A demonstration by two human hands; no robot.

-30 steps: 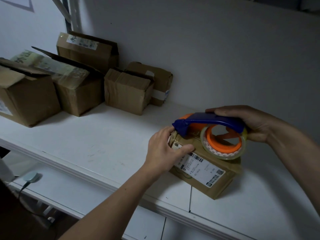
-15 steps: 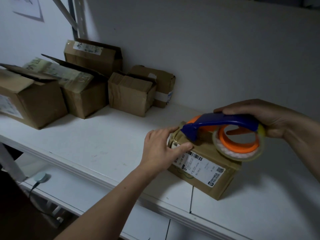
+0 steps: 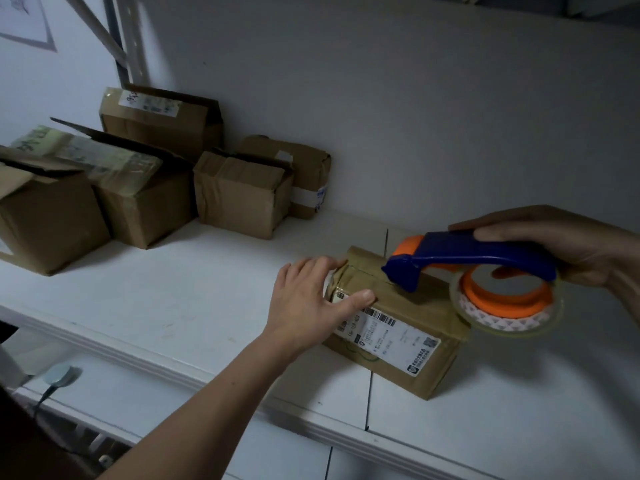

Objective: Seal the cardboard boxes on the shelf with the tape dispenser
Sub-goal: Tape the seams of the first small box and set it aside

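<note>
A: How's the light?
B: Dim and cool. The white shelf (image 3: 180,292) is brightest near 9 o'clock; the wall greys toward 1 o'clock.
A: Shadows?
B: Soft ones under the taped box (image 3: 398,327), toward 5 o'clock, and a black corner at 7 o'clock.
A: Sharpness?
B: Grainy, slightly soft. Straight edges bow near the frame's borders.

Both hands, left (image 3: 304,308) and right (image 3: 561,244), and both forearms are bare, without sleeves
</note>
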